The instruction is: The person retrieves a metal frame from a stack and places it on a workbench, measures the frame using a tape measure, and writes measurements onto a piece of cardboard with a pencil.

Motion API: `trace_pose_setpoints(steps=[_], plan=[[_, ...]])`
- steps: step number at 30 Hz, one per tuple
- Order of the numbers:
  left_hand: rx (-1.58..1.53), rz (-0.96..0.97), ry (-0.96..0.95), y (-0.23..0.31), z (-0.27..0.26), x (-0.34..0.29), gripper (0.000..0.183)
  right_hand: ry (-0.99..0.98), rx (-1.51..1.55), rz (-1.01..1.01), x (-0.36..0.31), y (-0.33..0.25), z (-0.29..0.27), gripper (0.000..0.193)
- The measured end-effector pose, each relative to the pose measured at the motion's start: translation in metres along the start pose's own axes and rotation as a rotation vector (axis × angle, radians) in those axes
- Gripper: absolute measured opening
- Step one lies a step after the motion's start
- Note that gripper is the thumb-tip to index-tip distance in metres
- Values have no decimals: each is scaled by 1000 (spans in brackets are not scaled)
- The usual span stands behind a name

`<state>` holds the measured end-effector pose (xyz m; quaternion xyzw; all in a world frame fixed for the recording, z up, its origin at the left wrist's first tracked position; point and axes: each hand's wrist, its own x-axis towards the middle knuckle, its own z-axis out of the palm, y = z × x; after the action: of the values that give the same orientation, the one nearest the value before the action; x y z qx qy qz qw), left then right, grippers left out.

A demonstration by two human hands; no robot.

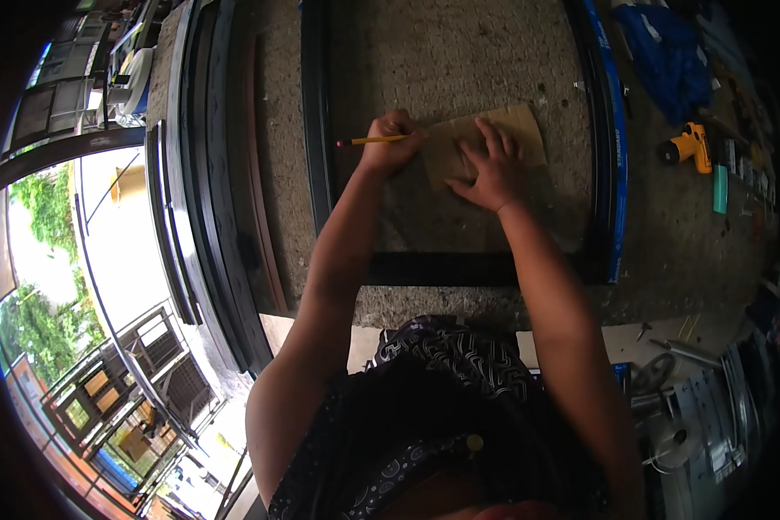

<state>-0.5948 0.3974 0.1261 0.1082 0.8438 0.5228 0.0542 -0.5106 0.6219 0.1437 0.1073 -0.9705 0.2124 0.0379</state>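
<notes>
A yellow pencil with a pink eraser end is gripped in my left hand, its tip side toward the left edge of a piece of brown cardboard. My right hand lies on the cardboard with its fingers spread, pressing it down. The cardboard rests on a rough grey-brown worktop, inside a dark rectangular frame. The pencil's point is hidden by my left fingers.
Long dark metal profiles and a thin reddish strip run along the left. To the right lie a blue strip, a yellow power drill, a teal box and a blue cloth or bag. Assorted tools and parts fill the lower right.
</notes>
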Motion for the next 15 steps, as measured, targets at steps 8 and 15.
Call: trace_pose_setpoints(steps=[8,15], plan=[[-46,-41,49,-1,0,3,18,55,10,-28,0,0,1,66],[-46,-59,48,-5,2,3,18,49,14,-15,-1,1,3,66]])
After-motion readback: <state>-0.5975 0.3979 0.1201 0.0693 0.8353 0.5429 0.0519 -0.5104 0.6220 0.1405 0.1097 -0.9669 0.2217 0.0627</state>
